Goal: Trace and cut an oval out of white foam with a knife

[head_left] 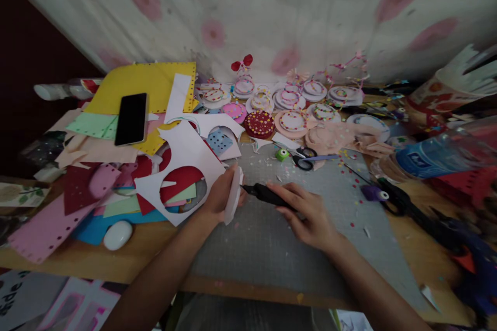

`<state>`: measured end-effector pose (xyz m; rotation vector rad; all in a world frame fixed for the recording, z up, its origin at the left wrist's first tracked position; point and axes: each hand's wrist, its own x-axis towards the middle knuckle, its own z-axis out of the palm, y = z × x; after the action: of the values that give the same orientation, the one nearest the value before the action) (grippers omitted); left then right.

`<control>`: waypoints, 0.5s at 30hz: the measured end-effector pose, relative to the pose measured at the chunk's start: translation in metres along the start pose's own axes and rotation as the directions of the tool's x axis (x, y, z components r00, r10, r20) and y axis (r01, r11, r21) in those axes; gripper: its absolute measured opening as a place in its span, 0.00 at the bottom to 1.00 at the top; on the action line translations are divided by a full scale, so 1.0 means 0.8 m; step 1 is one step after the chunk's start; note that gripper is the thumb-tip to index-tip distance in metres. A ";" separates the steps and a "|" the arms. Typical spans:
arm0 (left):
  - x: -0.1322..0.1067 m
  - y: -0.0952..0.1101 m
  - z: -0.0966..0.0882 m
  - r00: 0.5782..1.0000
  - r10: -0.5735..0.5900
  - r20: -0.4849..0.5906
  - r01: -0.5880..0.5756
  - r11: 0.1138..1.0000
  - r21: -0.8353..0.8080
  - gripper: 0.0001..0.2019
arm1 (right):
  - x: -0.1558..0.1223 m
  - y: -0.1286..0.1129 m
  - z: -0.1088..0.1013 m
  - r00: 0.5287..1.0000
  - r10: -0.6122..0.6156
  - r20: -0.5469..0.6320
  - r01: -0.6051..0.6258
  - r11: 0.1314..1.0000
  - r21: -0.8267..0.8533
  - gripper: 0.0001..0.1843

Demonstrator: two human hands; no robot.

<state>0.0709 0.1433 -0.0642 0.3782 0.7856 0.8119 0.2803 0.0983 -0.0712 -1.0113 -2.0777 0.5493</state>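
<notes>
Over the grey cutting mat (pixel 264 264), my left hand (pixel 220 194) is closed on a white paper disc (pixel 233 196), tilted almost edge-on to me. My right hand (pixel 310 214) grips a black pen-shaped tool (pixel 267 194) with a thin dark tip. That tip points left and meets or nearly meets the disc's face; I cannot tell which. Beyond my hands lie black-handled scissors (pixel 305 158) and a small green craft punch (pixel 282 154). White paper with round holes cut out (pixel 217 165) lies just left of my left hand.
Several decorated paper discs (pixel 259 123) line the back. Coloured sheets pile up at left under a phone (pixel 131 119), near a white oval case (pixel 118 235). At right are a plastic bottle (pixel 430 158), a purple punch (pixel 373 193), a black-and-blue glue gun (pixel 458 253) and a paper cup (pixel 438 88).
</notes>
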 end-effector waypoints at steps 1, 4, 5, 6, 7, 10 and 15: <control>0.000 0.003 -0.001 1.000 -0.007 0.017 0.008 1.000 -0.010 0.27 | 0.001 -0.001 -0.003 0.997 0.080 0.023 -0.082 0.989 0.120 0.19; 0.002 0.012 -0.005 0.998 -0.016 0.063 0.020 0.998 -0.058 0.30 | 0.007 -0.004 -0.010 0.922 0.369 0.121 -0.379 0.788 0.485 0.16; 0.003 0.014 -0.006 0.997 -0.016 0.074 0.022 0.997 -0.077 0.30 | 0.008 -0.005 -0.010 0.886 0.432 0.167 -0.443 0.686 0.577 0.17; 0.003 0.016 -0.007 0.996 -0.018 0.084 0.026 0.995 -0.095 0.30 | 0.010 -0.006 -0.010 0.858 0.471 0.205 -0.481 0.596 0.643 0.17; 0.004 0.017 -0.008 0.995 -0.023 0.093 0.033 0.993 -0.112 0.30 | 0.011 -0.006 -0.010 0.840 0.491 0.230 -0.499 0.534 0.682 0.19; 0.005 0.018 -0.009 0.992 -0.041 0.117 0.060 0.985 -0.161 0.29 | 0.012 -0.004 -0.007 0.818 0.505 0.277 -0.531 0.478 0.700 0.24; 0.003 0.019 -0.011 0.991 -0.039 0.126 0.069 0.968 -0.242 0.27 | 0.009 -0.001 -0.006 0.813 0.460 0.357 -0.562 0.454 0.692 0.26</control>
<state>0.0578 0.1551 -0.0629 0.1812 0.5725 0.8165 0.2805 0.1037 -0.0645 -1.0421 -1.2851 1.7024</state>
